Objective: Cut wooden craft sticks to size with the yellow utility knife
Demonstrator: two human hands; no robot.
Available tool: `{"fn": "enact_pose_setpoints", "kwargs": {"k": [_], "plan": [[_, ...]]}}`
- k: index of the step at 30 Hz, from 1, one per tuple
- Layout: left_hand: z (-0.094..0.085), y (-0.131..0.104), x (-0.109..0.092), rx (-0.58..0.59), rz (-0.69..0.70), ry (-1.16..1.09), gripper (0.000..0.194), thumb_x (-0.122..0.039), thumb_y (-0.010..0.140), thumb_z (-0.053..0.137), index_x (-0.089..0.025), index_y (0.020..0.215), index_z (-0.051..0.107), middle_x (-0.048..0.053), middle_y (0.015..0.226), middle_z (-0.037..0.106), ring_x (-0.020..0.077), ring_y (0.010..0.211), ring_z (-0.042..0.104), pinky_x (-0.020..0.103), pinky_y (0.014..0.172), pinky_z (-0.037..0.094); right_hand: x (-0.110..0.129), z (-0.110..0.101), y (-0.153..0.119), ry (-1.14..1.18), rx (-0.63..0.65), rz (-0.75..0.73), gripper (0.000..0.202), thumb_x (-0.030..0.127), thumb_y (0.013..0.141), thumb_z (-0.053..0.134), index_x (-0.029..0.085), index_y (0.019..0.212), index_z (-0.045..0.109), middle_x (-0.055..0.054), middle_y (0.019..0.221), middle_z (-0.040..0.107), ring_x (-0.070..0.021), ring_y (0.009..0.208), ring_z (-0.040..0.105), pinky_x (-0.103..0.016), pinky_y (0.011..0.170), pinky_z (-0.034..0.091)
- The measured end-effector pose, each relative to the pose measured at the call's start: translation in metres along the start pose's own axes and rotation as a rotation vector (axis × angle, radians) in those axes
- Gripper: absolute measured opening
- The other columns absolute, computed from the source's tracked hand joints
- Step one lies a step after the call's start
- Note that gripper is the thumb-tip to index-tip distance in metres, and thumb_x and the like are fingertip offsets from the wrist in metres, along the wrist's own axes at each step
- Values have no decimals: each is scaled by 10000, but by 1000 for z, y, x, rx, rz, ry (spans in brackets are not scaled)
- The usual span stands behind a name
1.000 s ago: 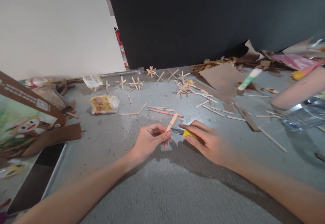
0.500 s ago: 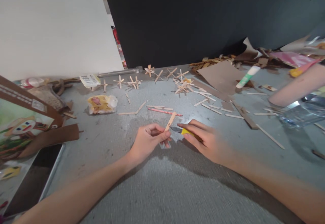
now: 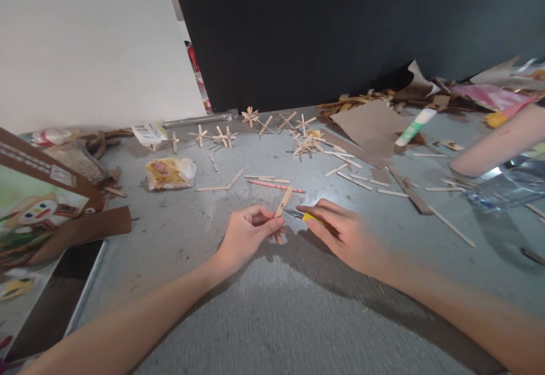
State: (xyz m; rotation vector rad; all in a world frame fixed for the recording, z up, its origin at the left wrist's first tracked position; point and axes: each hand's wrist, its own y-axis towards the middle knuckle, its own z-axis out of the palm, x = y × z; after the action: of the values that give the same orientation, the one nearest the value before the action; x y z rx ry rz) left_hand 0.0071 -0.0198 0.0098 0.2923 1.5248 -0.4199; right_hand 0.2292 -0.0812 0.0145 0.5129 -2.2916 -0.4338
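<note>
Between thumb and fingers, my left hand (image 3: 251,232) pinches the lower end of a short wooden stick (image 3: 284,200), which tilts up to the right. My right hand (image 3: 343,228) is wrapped round a yellow-handled knife (image 3: 311,217). Its blade points left and its tip meets or nearly meets the stick, just above my left fingertips. Behind the hands lie a pink patterned pencil (image 3: 276,186) and several loose flat sticks (image 3: 354,181). Star-shaped and crossed stick pieces (image 3: 221,137) stand farther back.
A glue stick (image 3: 415,127) rests by brown cardboard (image 3: 370,128). A yellow packet (image 3: 170,173) sits at the left, with a phone (image 3: 55,301) and a printed box (image 3: 38,205). At the right are a pink cylinder-like shape (image 3: 496,139) and a clear plastic container (image 3: 506,185).
The stick and knife have shifted very slightly, and the blade tip is still at the stick. Both hands keep their grip. The whole view has moved a little.
</note>
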Motion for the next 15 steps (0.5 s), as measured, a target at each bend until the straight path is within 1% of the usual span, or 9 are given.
{"fn": "enact_pose_setpoints", "kwargs": {"k": [4,10,15], "plan": [[0,0,-3,13,-12,-31,459,-585,728,861,-161,781,693,33,683,722,132,528,646,281,578,547,0,1,-1,19,1,30,342,365,1095,471,202,1239,735,-52,882,650,-140,613,604,-276,561,505],[-3,2,-3,44,-18,-10,488,-639,781,798,-159,853,750,-8,617,627,108,495,550,268,539,483,-4,2,-1,15,-14,6,354,388,1093,471,206,1228,743,-53,854,639,-145,602,590,-274,541,498],[-4,3,-1,122,-1,43,486,-632,867,709,-167,987,783,-35,603,544,104,516,500,268,561,435,-5,3,-1,5,-15,-13,344,377,1098,467,209,1228,738,-54,863,647,-141,610,596,-264,542,497]]}}
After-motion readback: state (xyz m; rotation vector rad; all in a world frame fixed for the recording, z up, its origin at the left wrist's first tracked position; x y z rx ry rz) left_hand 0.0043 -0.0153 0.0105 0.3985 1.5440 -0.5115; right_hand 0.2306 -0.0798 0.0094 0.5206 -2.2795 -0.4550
